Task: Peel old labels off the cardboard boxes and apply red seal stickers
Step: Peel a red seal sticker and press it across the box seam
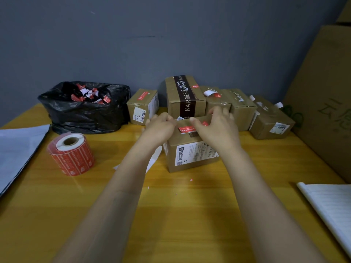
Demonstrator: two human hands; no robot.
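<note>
Box [190, 158] on the table [190, 209]: our left hand [159, 128] grips its top, our right hand [218, 128] grips it too and presses the sticker [187, 128]

Six small cardboard boxes [191, 158] [142, 107] [185, 95] [216, 103] [244, 109] [271, 124] stand on one table [190, 215], with one far bigger carton [322, 92] at the right. There is one roll of red stickers [71, 154], one black bin bag [85, 112] holding red and white scraps too jumbled to count, one grey plastic sheet [17, 149], one lined notebook [332, 209], and two hands: the left hand [159, 128] and the right hand [218, 128].
</note>
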